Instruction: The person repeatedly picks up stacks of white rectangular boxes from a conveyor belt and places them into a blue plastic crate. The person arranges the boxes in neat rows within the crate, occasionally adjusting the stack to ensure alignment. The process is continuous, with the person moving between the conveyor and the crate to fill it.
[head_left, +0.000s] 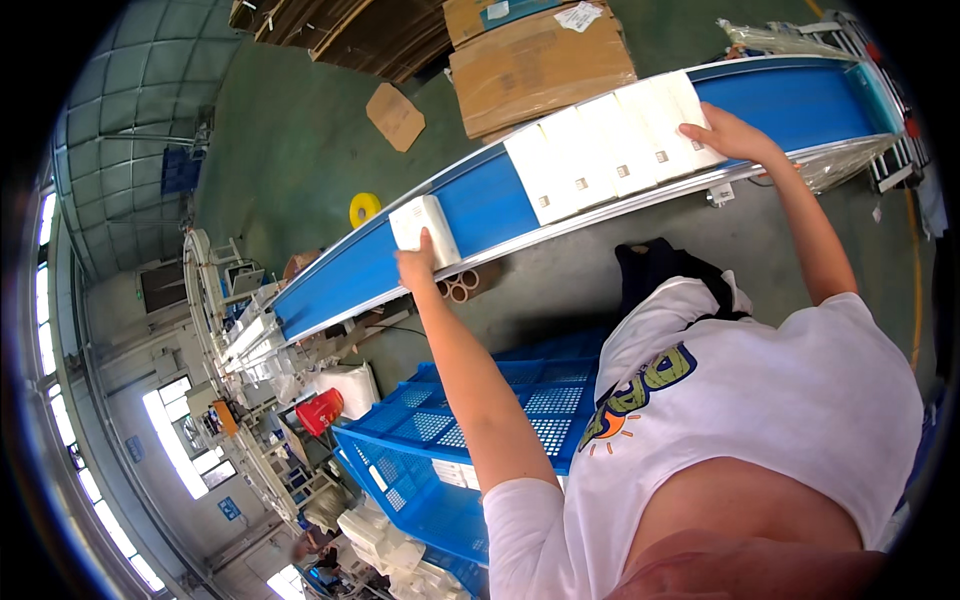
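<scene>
Touching two of apparently six white boxes [600, 150] are two hands [416, 264] [735, 135].

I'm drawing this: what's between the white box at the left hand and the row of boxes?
In the head view, only bare blue belt shows between the single white box at the left hand and the row of white boxes.

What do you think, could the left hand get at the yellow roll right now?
Probably not: the left hand is on a white box, and the blue belt lies between it and the yellow roll, beyond the belt's far edge.
</scene>
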